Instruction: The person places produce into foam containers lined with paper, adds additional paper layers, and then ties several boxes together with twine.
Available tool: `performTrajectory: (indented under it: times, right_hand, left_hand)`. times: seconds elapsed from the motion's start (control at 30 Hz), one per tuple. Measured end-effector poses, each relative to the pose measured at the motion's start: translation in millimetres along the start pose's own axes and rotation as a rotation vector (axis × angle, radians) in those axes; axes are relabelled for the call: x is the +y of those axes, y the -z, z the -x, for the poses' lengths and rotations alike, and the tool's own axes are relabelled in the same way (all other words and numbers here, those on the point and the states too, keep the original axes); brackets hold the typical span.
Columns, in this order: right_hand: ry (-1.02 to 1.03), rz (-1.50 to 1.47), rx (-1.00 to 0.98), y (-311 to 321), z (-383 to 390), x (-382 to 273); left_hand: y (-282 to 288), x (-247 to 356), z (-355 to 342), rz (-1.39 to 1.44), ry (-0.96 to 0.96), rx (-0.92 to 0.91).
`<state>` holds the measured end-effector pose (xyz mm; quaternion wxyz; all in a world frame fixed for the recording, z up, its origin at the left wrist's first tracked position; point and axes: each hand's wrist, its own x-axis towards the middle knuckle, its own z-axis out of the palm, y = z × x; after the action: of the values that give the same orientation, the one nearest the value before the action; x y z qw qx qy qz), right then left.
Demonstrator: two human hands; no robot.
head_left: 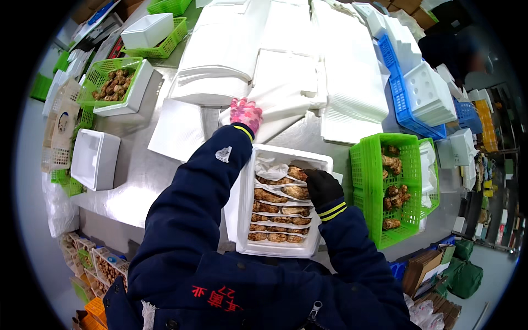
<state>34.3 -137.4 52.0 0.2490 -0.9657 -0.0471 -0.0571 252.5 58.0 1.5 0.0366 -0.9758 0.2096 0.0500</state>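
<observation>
My left hand, in a pink patterned glove, is closed on a thin white paper sheet just beyond a white foam box. The box holds brown, elongated mushrooms laid in rows, separated by folded white paper. My right hand, in a black glove, has curled fingers on a mushroom at the box's upper right; the fingertips are partly hidden.
Paper stacks cover the back of the steel table. Green baskets of mushrooms stand at both sides. An empty foam box is at left; a blue crate holding foam pieces is at back right.
</observation>
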Motion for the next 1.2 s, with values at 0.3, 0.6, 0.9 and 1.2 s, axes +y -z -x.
performTrajectory:
  times: [0.3, 0.6, 0.9, 1.2]
  right_hand:
    - [-0.476, -0.993, 0.059, -8.6, -48.8, -3.4]
    - [-0.980, -1.486, 0.117, -39.4, -168.6, -10.6]
    - [-0.367, -1.599, 0.129, -40.7, -181.2, -75.2]
    - [0.324, -0.518, 0.066, -76.1, -121.8, -145.2]
  left_hand:
    - [103.8, -37.8, 36.7, 1.127, -0.132, 0.126]
    - [180.4, -77.4, 85.9, 1.770, -0.170, 0.112]
    - [124.2, -195.5, 100.8, 0.810, 0.275, 0.581]
    - [120.9, -62.1, 139.1, 1.787, 0.211, 0.209]
